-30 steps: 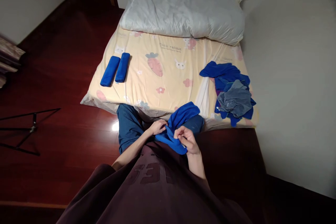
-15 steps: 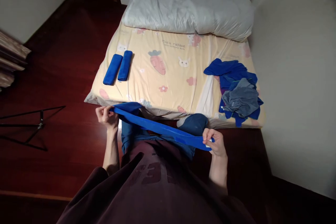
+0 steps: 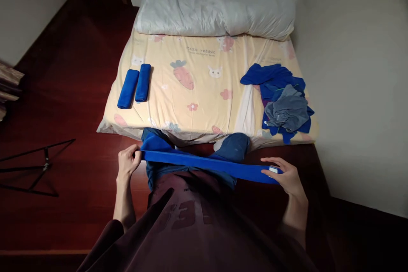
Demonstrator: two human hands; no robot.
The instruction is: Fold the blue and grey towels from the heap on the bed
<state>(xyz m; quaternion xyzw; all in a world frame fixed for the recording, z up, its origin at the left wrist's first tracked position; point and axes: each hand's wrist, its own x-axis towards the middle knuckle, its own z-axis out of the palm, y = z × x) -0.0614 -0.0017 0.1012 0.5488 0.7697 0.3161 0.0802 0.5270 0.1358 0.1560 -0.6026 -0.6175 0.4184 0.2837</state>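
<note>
A long blue towel (image 3: pixel 204 162) is stretched almost level in front of my waist, its upper edge drawn into a straight line. My left hand (image 3: pixel 128 159) is closed in a fist round its left end. At the other end, my right hand (image 3: pixel 285 174) pinches the corner beside a small white label (image 3: pixel 273 172), with some fingers extended. Part of the towel hangs over my legs near the left end. Two rolled or folded blue towels (image 3: pixel 128 89) lie side by side on the left of the bed.
The bed (image 3: pixel 197 121) has a yellow sheet printed with carrots and rabbits. A heap of crumpled blue and grey cloths (image 3: pixel 287 108) lies on its right side. A grey quilt (image 3: pixel 216 4) covers the far end. Black stand legs (image 3: pixel 46 165) are on the floor at left.
My hands have moved farther apart and the towel is pulled straighter. My right hand has shifted right, and my left hand is slightly lower. The camera view has also shifted a little.
</note>
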